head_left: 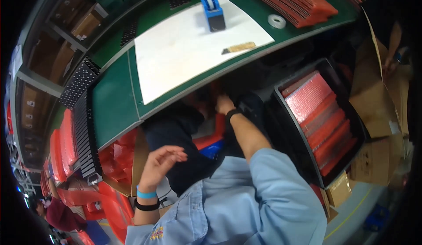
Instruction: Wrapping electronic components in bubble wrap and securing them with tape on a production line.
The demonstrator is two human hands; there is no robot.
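Observation:
My left hand [165,162] is raised over my lap, its fingers loosely bent and apart, with nothing in it. A light blue band [146,194] and a black band circle that wrist. Reaching under the table's front edge, my right hand [225,104] looks closed in the shadow above my dark-trousered legs [171,135]. What it holds, if anything, is hidden. A red piece [220,124] shows just below it, and a blue patch [212,149] lies between my legs.
On the green table [112,102] lie a white sheet [176,56], blue tape dispenser [213,12], cutter [238,48], tape roll [277,21] and red bubble bags [294,1]. A black crate [279,97] of red bags stands right, beside cartons [373,159]. Other people are left and right.

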